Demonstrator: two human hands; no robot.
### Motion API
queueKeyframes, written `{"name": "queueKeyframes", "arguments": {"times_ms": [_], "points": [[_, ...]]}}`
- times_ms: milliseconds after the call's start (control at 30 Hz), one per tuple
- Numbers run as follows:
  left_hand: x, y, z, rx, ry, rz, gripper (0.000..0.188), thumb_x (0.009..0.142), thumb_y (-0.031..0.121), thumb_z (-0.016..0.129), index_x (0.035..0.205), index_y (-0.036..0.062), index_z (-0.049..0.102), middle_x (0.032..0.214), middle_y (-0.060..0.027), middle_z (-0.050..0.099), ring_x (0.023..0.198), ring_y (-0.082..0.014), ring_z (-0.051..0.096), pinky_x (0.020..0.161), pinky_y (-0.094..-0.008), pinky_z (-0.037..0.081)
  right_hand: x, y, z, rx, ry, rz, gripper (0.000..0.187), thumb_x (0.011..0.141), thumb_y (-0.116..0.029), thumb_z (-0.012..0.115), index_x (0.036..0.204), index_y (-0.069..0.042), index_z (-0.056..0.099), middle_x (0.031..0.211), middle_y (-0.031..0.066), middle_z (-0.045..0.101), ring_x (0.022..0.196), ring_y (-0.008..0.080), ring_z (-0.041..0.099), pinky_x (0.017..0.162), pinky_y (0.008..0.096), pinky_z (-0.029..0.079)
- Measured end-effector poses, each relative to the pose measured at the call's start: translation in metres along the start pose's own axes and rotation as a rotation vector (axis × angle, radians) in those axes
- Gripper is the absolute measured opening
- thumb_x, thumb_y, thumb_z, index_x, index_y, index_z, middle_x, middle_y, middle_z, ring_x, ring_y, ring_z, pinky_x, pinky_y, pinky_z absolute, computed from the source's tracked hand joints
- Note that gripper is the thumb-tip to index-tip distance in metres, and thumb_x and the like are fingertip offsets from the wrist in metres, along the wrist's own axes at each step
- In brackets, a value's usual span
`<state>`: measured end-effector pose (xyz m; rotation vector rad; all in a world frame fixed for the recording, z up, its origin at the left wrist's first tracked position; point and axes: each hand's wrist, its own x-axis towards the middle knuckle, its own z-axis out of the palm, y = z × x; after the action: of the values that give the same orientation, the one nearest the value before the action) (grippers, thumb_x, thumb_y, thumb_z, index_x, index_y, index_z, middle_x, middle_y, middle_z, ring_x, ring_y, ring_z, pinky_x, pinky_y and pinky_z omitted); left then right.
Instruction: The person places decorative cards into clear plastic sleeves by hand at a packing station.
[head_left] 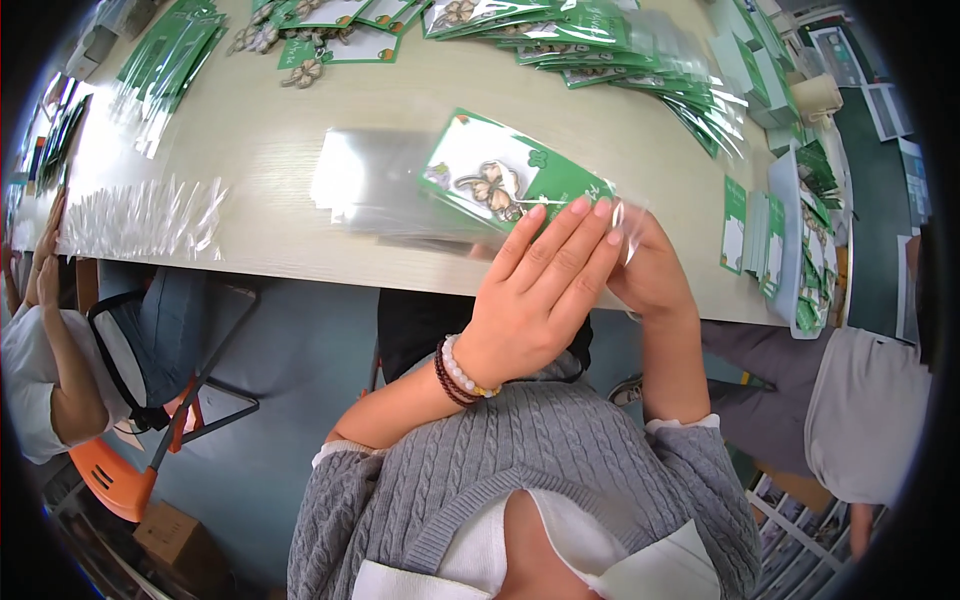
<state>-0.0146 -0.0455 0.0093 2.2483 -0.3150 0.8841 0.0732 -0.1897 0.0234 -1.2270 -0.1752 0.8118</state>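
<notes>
A green and white card [550, 172] in a clear plastic bag is tilted above the table's near edge. A metal flower-shaped charm [492, 187] lies against its white part. My left hand [540, 300] rests on the near side of the bag, its fingers stretched out flat. Behind it, my right hand [655, 265] grips the right end of the bag; its fingertips are partly hidden by the left hand. Beneath and left of the card, a stack of empty clear bags [370, 175] lies on the table.
Bagged green cards [590, 40] overlap in a pile at the back. Cards with loose charms [302, 74] lie left of them. Clear bags [140, 218] fan out at the left. A pale bin [787, 230] stands at the right edge. People sit left [65, 375] and right [865, 420].
</notes>
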Motion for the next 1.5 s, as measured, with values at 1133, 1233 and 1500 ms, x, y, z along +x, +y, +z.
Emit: {"name": "queueKeyframes", "arguments": {"times_ms": [1133,1233,1500], "points": [[-0.007,-0.029,-0.046,0.199,0.235,-0.091,0.079,0.071,0.024,0.078,0.138,0.0059,0.039,0.143,-0.0277,0.034,0.135,-0.0442,0.030,0.109,-0.0596,0.018,0.026,-0.120,0.060,-0.885,-0.136,-0.082,0.022,0.094,-0.019,0.059,0.098,0.002,0.064,0.077,0.0020,0.061,0.066,0.0062,0.059,0.058,0.0229,0.054],[-0.004,-0.035,-0.052,0.265,0.150,-0.148,0.092,0.067,0.031,0.081,0.142,0.0053,0.032,0.145,-0.0221,0.033,0.136,-0.0403,0.029,0.110,-0.0597,0.012,0.022,-0.114,0.070,-0.853,-0.123,0.017,0.022,0.092,-0.019,0.061,0.088,0.003,0.065,0.071,0.0016,0.061,0.061,0.0066,0.059,0.056,0.0220,0.053],[-0.002,-0.040,-0.054,0.333,0.067,-0.225,0.091,0.067,0.032,0.081,0.142,0.0088,0.035,0.147,-0.0191,0.030,0.137,-0.0368,0.029,0.111,-0.0590,0.008,0.054,-0.126,0.065,-1.024,-0.135,-0.018,0.023,0.088,-0.023,0.066,0.088,0.000,0.066,0.070,-0.0010,0.061,0.061,0.0051,0.057,0.057,0.0220,0.051]]}}
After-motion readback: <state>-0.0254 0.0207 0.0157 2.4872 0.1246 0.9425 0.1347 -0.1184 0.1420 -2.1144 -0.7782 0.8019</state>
